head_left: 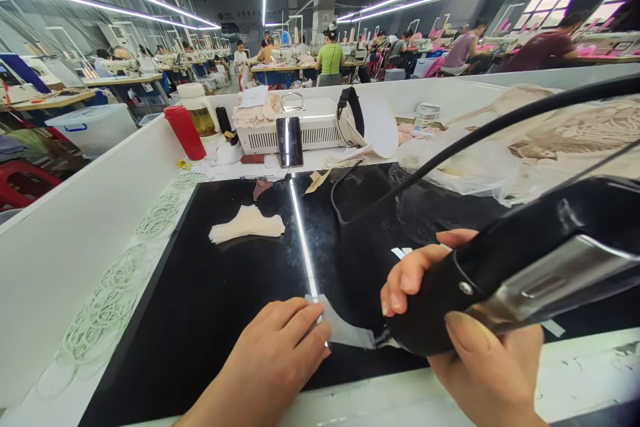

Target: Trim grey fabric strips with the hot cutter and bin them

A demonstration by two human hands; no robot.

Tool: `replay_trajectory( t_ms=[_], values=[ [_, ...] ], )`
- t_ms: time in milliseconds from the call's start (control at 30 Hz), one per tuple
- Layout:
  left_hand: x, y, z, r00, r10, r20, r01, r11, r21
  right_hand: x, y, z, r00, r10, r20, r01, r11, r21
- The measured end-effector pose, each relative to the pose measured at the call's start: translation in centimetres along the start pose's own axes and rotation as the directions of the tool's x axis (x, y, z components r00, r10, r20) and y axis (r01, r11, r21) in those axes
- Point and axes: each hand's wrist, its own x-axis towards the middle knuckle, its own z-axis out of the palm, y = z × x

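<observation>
My left hand (285, 347) lies with its fingers stretched out on the black work surface (225, 307), pressing the left side of a translucent curved piece (345, 328). Nothing is gripped in it. In my right hand (480, 353) is a black corded power tool (440, 300) with a shiny metal part along its body, my fingers wrapped around it. Its narrow tip points left and meets, or nearly meets, the right end of the translucent piece. Farther back lies a stack of cream fabric pieces (247, 223).
The tool's black cable (475, 123) arches across the right side. Coils of pale cord (107, 293) line the left edge. At the back are a red bottle (185, 132), a phone (290, 141), a white box (320, 123) and a visor (370, 123). Plastic-wrapped fabric (460, 163) lies right.
</observation>
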Motion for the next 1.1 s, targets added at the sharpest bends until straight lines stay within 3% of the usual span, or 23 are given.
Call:
replay_trajectory(
  t_ms=[233, 367, 500, 700, 800, 933, 1100],
  values=[
    [0.1, -0.2, -0.2, 1.000, -0.009, 0.001, 0.009, 1.000, -0.029, 0.4, -0.2, -0.3, 1.000, 0.014, 0.006, -0.014, 0.999, -0.032],
    [0.4, -0.4, -1.3, 1.000, -0.026, -0.005, 0.026, 0.998, -0.062, 1.3, -1.6, -0.1, 1.000, 0.004, -0.016, -0.007, 0.989, -0.148],
    [0.1, -1.1, -2.9, 0.996, -0.082, 0.027, 0.084, 0.992, -0.097, 2.3, -2.2, 0.6, 0.998, 0.038, -0.040, -0.042, 0.994, -0.102],
    [-3.1, -2.5, -4.1, 0.945, -0.299, 0.133, 0.321, 0.924, -0.209, 2.4, -0.5, 3.8, 0.997, 0.031, 0.075, -0.028, 0.999, -0.031],
    [-4.4, -2.5, -3.8, 0.916, -0.363, 0.171, 0.396, 0.886, -0.240, 2.1, 0.1, 6.0, 0.997, 0.005, 0.073, -0.006, 1.000, 0.003],
    [-4.4, -1.8, -3.1, 0.900, -0.394, 0.188, 0.434, 0.848, -0.304, 1.9, 0.3, 7.9, 0.998, -0.002, 0.059, -0.001, 0.999, 0.054],
    [-4.0, -1.5, -2.7, 0.908, -0.393, 0.142, 0.417, 0.829, -0.373, 1.5, 1.1, 8.6, 0.997, 0.026, 0.076, -0.035, 0.993, 0.109]
  ],
)
